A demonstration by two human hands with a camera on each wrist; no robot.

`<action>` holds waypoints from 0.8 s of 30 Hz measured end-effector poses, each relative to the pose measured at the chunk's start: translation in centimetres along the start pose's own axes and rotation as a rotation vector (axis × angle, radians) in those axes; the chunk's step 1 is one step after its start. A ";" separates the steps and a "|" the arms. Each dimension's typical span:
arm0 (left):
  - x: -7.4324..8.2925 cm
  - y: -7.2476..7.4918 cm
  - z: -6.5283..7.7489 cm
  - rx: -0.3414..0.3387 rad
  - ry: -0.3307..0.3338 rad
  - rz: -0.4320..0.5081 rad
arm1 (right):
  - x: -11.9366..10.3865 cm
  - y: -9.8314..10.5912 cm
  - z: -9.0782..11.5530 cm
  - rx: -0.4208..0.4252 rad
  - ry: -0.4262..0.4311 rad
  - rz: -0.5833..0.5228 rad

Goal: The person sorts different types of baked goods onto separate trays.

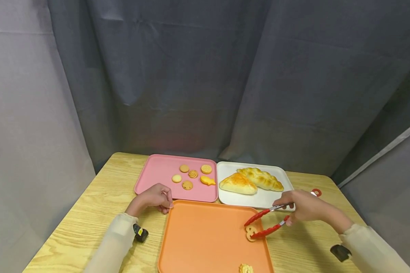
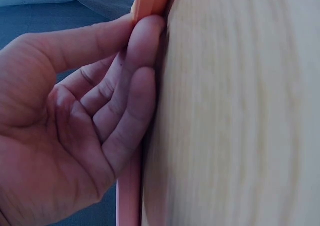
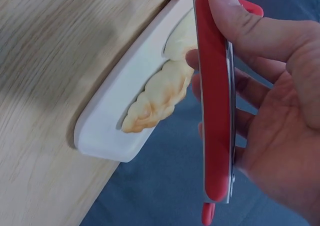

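Note:
My left hand pinches the far left corner of an orange tray between thumb and fingers; the left wrist view shows the fingertips against the tray's rim. With my right hand I hold red-and-metal tongs over the tray's right side. Their red tips stand apart at a round cookie with a cut-out face, and one tip partly covers it. Whether they touch it I cannot tell. A pale ruffled cookie lies near the tray's front. The right wrist view shows the tongs' red handle against the thumb.
Behind the orange tray stand a pink tray with several small cookies and a white tray. The white one bears a triangular bread and a braided bread. All rest on a wooden table, with grey curtains behind.

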State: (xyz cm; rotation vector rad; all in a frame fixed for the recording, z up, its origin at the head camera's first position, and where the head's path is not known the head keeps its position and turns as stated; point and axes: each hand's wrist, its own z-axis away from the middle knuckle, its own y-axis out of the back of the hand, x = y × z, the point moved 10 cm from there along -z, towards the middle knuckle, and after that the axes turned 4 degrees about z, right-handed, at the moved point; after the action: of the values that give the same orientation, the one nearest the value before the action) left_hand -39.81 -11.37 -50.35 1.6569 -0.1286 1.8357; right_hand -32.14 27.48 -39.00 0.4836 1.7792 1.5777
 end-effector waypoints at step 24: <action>0.0 0.1 0.0 0.001 0.001 -0.006 | 0.8 -1.8 -0.3 -0.024 -0.028 -0.024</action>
State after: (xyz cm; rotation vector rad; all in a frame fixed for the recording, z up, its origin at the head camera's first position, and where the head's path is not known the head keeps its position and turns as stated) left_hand -39.85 -11.40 -50.34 1.6556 -0.1230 1.8322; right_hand -32.59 27.46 -40.95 0.4692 1.7364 1.5669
